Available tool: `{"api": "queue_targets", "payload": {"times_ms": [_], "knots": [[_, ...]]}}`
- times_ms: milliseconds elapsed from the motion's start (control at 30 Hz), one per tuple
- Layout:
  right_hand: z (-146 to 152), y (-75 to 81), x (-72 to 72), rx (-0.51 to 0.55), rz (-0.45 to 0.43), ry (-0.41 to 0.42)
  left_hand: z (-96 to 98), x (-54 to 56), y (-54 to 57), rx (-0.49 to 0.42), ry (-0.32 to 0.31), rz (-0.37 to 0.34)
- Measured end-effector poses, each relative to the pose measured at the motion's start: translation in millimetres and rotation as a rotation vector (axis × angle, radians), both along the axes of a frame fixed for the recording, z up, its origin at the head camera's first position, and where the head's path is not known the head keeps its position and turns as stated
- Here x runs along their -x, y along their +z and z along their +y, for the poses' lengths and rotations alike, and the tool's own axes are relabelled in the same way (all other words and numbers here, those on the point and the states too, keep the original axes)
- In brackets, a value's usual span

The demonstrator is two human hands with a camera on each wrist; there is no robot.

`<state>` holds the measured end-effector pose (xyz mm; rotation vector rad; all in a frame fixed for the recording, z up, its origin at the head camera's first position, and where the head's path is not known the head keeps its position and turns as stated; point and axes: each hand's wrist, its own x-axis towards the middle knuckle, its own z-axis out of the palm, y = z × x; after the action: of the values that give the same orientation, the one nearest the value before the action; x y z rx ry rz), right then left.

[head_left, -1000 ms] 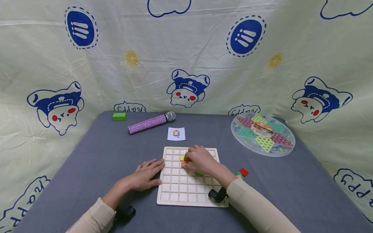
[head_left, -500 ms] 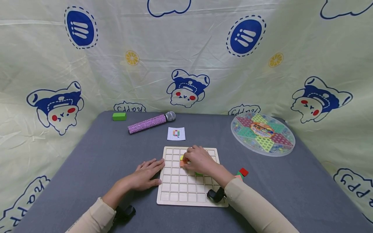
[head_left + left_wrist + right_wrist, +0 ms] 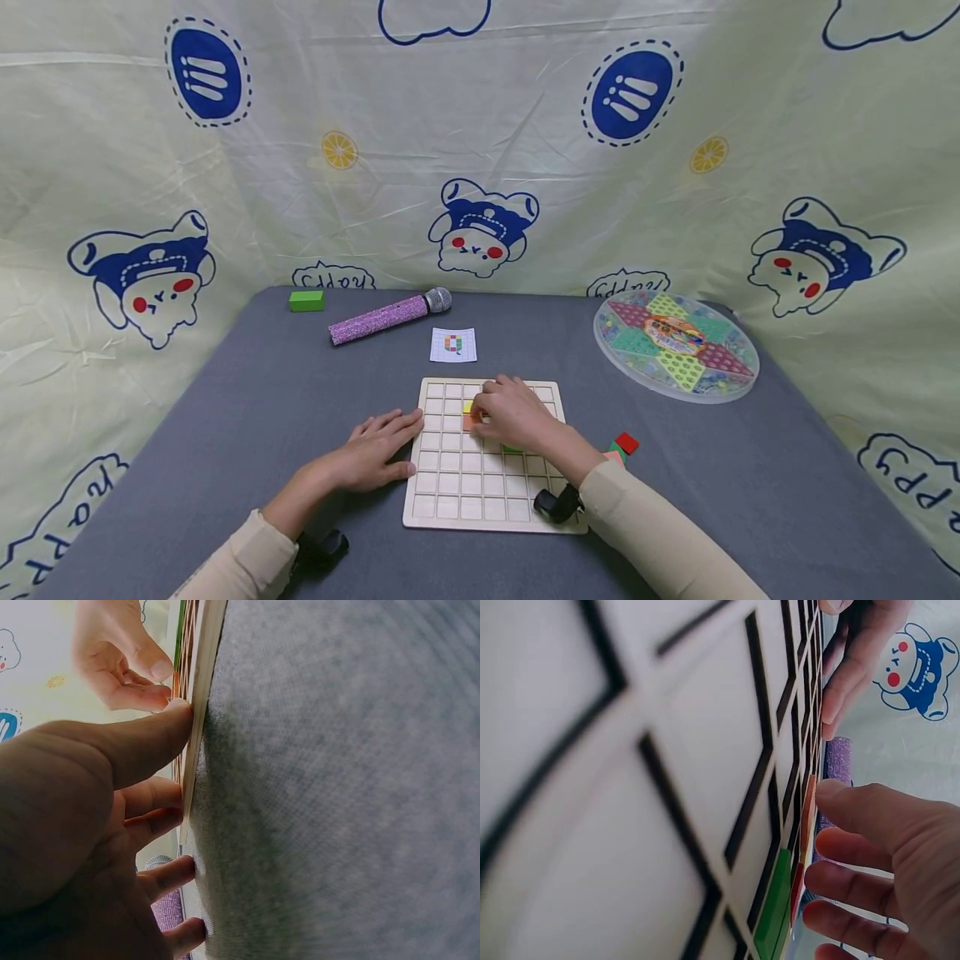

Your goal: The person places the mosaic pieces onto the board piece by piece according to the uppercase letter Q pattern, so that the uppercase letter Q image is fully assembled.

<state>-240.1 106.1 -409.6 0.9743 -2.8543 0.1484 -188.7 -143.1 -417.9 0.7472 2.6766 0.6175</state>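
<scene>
A pale wooden grid board lies flat on the table. My left hand rests beside its left edge, fingers spread, with the thumb and fingertips touching the rim in the left wrist view. My right hand is over the upper middle of the board. Its thumb and bent fingers are at an orange square tile, the thumb tip on the tile's edge in the right wrist view. A yellow tile lies just behind it. A green tile and a red tile sit on the grid under the hand, which partly hides them.
Loose red, green and pink tiles lie right of the board, near the right sleeve. Behind the board are a small pattern card, a purple glittery microphone and a green block. A round game box stands at the back right.
My right hand has shifted slightly left with the orange tile, which now lines up in front of the yellow one. The left hand has stayed at the board's edge.
</scene>
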Motion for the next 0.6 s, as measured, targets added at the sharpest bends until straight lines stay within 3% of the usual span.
{"api": "queue_targets", "payload": {"times_ms": [267, 600], "knots": [[20.1, 5.5, -9.7, 0.068, 0.066, 0.018, -0.6, -0.2, 0.3, -0.003, 0.002, -0.007], [61.8, 10.7, -24.6, 0.102, 0.049, -0.063, -0.6, -0.1, 0.0, -0.005, 0.002, -0.014]]}}
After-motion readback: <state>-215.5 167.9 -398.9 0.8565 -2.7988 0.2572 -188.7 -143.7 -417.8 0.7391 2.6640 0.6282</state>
